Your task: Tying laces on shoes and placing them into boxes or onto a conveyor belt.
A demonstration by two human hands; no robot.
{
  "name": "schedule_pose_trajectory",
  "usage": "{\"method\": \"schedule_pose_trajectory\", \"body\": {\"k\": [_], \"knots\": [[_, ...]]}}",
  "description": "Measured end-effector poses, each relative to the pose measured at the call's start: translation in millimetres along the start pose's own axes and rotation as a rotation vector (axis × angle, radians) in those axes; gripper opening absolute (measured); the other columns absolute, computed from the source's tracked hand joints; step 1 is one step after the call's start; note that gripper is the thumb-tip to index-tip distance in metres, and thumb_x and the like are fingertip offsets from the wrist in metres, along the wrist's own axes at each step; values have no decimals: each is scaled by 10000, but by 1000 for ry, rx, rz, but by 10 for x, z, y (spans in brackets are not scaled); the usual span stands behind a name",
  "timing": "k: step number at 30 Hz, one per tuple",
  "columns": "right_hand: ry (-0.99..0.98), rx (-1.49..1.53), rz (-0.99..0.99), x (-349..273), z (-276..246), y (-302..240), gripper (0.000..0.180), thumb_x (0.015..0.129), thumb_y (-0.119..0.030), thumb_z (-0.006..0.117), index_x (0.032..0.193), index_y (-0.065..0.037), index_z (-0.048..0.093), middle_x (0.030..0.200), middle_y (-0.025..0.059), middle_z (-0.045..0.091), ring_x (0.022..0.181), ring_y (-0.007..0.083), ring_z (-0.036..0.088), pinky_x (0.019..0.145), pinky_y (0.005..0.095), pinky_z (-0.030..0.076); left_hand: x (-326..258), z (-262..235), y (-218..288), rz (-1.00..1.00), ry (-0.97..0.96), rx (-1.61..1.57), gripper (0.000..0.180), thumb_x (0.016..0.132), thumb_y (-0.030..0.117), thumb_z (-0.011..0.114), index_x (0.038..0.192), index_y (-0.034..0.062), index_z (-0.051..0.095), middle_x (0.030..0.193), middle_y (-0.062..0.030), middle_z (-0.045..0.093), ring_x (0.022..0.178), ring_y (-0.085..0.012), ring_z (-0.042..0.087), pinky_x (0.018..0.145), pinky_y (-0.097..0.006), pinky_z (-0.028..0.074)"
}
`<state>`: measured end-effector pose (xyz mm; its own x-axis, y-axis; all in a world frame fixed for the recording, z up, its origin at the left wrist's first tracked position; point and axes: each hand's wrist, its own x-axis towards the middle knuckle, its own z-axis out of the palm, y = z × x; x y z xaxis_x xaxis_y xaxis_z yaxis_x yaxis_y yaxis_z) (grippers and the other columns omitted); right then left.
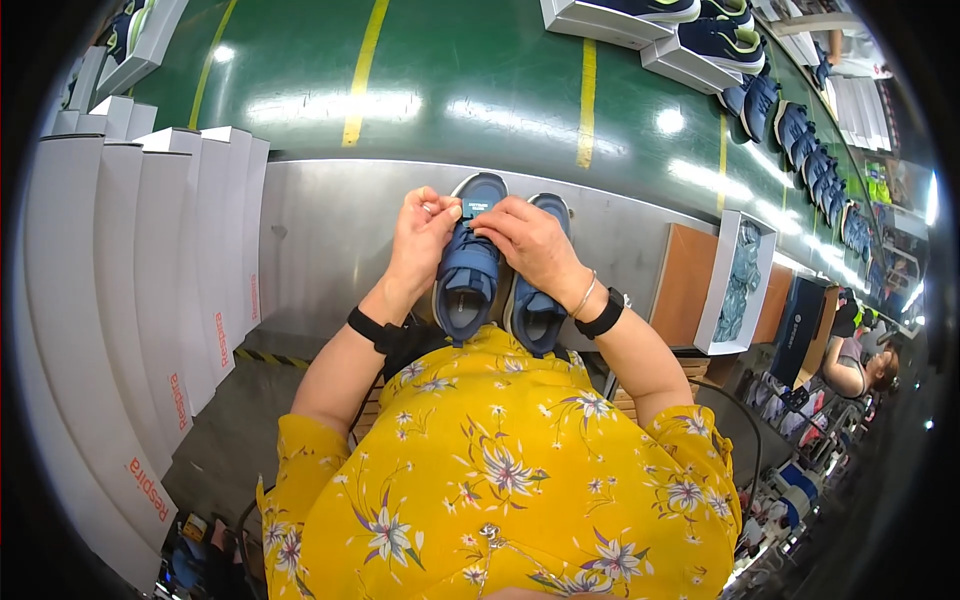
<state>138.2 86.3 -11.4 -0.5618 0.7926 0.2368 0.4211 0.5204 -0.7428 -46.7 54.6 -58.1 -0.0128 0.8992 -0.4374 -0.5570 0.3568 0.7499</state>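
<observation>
At the far left stands a row of tall white boxes (120,300) with red lettering, packed side by side; above them, at the upper corner, an open white box (150,45) holds dark shoes with lime trim. Next comes the grey metal table (325,215), and beyond its far edge runs a glossy green surface (470,60) crossed by yellow stripes. The left hand (420,237) is at the left side of a blue shoe (469,258), its fingers curled, thumb and forefinger close together by the lacing; whether anything is pinched between them I cannot tell. That shoe sits on the table with its opening towards the person (a pale insole mark shows inside) and a broad strap across it. The right hand (537,245) reaches in from the other side, fingers bunched at the same lacing; what they grip, if anything, is too small to tell. Under this hand, just beside the first shoe, lies a second blue shoe (540,318), partly covered. Both wrists wear black bands, the right one a thin bracelet too. Further right come a brown board (684,275), a white box (740,280) with crumpled teal wrapping inside, and a dark box (800,325). Blue shoes (795,135) line the green surface at upper right, and another person (855,368) appears near the right rim.
</observation>
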Motion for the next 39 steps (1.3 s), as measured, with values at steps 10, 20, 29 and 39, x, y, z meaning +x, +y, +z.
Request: {"method": "schedule_pose_trajectory", "body": {"k": [10, 20, 29, 39], "knots": [[24, 16, 35, 13, 51, -20, 83, 856, -63, 706, 936, -52, 689, 904, 117, 608, 815, 324, 644, 703, 395, 535, -72, 74, -28, 63, 34, -53, 257, 953, -24, 621, 1076, 138, 464, 1008, -35, 650, 673, -29, 492, 562, -169, 390], [43, 45, 179, 27, 17, -57, 119, 811, -60, 754, 886, -34, 665, 885, 119, 612, 799, 316, 634, 695, 380, 530, -115, 43, -136, 353, -90, 209, 282, 947, -61, 607, 1158, 55, 460, 1010, -45, 598, 886, -88, 576, 776, -230, 511], [16, 143, 279, 48, 14, 50, 152, 822, -112, 786, 926, -32, 709, 863, 106, 646, 754, 250, 660, 675, 335, 536, -268, 148, 179, 590, -32, 917, 200, 918, -40, 642, 1104, 31, 643, 948, -90, 708, 776, -146, 673, 679, -272, 533], [118, 167, 261, -48, -373, -68, 98, 882, -84, 715, 959, -25, 730, 923, 110, 696, 803, 237, 673, 706, 311, 544, -353, 83, 264, 518, -77, 995, 206, 931, -35, 612, 1115, 35, 673, 974, -104, 724, 782, -167, 675, 676, -247, 517]]}}
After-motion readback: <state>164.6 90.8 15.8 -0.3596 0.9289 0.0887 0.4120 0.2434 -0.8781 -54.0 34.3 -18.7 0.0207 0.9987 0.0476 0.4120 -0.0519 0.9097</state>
